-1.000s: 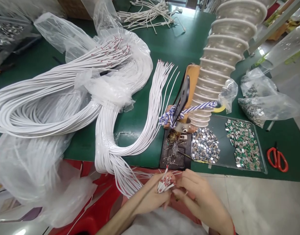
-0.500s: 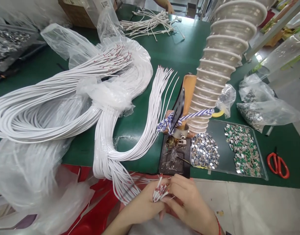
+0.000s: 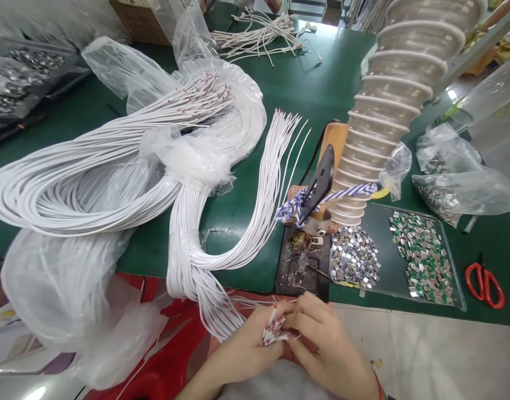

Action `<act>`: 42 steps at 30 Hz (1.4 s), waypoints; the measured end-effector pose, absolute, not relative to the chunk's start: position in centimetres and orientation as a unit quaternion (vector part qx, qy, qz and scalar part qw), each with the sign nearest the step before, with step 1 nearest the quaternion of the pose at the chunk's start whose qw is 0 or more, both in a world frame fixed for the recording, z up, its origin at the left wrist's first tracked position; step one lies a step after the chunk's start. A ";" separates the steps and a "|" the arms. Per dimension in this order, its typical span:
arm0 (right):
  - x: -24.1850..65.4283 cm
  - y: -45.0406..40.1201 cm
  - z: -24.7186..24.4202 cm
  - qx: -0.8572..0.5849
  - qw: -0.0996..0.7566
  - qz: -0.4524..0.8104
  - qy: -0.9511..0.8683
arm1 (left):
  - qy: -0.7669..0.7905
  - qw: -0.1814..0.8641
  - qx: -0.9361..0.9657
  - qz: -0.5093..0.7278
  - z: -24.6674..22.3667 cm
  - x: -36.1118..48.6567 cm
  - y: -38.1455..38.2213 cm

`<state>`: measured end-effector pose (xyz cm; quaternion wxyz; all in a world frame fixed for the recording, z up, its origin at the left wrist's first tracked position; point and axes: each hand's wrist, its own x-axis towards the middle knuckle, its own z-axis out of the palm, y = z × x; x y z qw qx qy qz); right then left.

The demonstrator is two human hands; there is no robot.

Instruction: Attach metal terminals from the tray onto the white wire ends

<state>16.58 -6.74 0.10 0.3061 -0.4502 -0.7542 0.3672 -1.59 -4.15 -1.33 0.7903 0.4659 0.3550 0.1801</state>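
Seen from above, the left hand [image 3: 249, 350] and right hand [image 3: 325, 344] meet at the near edge of a green tabletop [image 3: 238, 266], closed narrowly together and pinching a small bunch of red-tipped white wires [image 3: 274, 329]. That bunch comes from a thick white wire bundle [image 3: 192, 266], which loops away to the left of a ribbed column [image 3: 399, 111] over a clear plastic bag [image 3: 67, 289]. Only a small share of the wires is in the hands; most still lie looped, with other ends fanned out just left of the column. To the column's lower right, a tray [image 3: 384, 233] holds two heaps of small metal clips [image 3: 355, 255], with more bagged clips [image 3: 446, 194] beyond and red-handled scissors [image 3: 484, 286] further right. Past the column's far left, a loose pile of shorter white wires [image 3: 259, 39] lies apart.
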 end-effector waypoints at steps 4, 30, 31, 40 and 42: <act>16.2 -6.9 0.0 -0.451 0.319 0.374 -0.745 | 0.339 0.781 0.490 0.190 -1.1 -1.6 -4.1; 16.3 -6.7 -0.2 -0.440 0.494 0.436 -0.610 | 0.355 0.646 0.614 0.284 -1.0 -3.1 -3.8; 16.3 -6.8 -0.2 -0.437 0.496 0.434 -0.611 | 0.344 0.642 0.619 0.295 -1.0 -3.0 -3.6; 17.1 -6.6 -1.0 -0.333 0.571 0.601 -0.448 | 0.400 0.662 0.524 0.357 -2.4 -2.5 -0.6; 17.1 -6.5 -1.2 -0.293 0.590 0.645 -0.386 | 0.398 0.667 0.531 0.339 -2.3 -2.4 -0.3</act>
